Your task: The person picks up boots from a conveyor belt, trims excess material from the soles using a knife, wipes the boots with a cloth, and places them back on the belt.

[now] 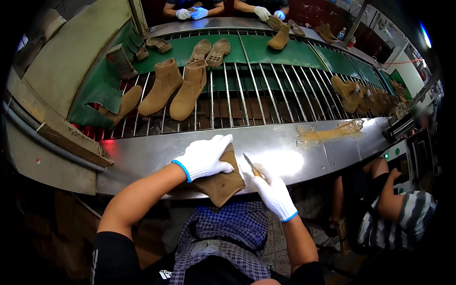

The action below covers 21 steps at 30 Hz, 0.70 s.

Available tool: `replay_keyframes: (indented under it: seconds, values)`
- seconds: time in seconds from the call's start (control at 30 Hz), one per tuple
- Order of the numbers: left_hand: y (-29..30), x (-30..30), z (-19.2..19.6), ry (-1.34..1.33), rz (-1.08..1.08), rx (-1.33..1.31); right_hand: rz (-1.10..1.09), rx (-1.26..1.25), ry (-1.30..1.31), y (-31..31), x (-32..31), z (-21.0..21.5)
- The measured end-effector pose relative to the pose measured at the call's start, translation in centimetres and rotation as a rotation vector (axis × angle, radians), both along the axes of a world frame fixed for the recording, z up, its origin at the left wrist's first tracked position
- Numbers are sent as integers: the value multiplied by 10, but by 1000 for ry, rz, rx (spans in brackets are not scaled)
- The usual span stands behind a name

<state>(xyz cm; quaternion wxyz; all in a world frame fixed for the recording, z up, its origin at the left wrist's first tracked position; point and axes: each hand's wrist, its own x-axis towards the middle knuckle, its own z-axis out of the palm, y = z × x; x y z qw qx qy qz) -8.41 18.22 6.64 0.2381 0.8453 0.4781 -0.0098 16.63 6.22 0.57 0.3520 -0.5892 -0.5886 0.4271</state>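
Observation:
A tan-brown boot (219, 186) lies tilted on the metal ledge (152, 149) in front of me, its shaft jutting over the near edge. My left hand (205, 157), in a white knit glove with a blue cuff, grips it from above, thumb pressed on its side; the glove covers much of the toe part. In my right hand (275, 194), gloved the same way, is a knife (249, 163) with a short pointed blade and a light wooden handle. Its blade points up and left, just right of the boot and apart from it.
Beyond the ledge runs a roller conveyor (266, 95) with green sheets. A pair of brown boots (160, 90) stands there, with soles (218, 52) behind and more boots (349, 92) to the right. Gloved co-workers' hands (199, 13) work across it; another person (401, 209) sits right.

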Motion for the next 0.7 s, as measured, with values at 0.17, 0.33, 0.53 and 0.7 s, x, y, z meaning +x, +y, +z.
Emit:
replay_keyframes:
  seconds: [0.17, 0.33, 0.53, 0.7]
  values:
    - [5, -2, -6, 45, -64, 3, 86, 29, 9, 16, -35, -17]
    - [4, -7, 1, 74, -87, -60, 190, -101, -37, 22, -15, -5]
    - [40, -39, 12, -372, -104, -294, 157, 106, -191, 5, 7, 1]
    - [7, -101, 17, -331, 33, -150, 336, 236, -335, 0, -27, 26]
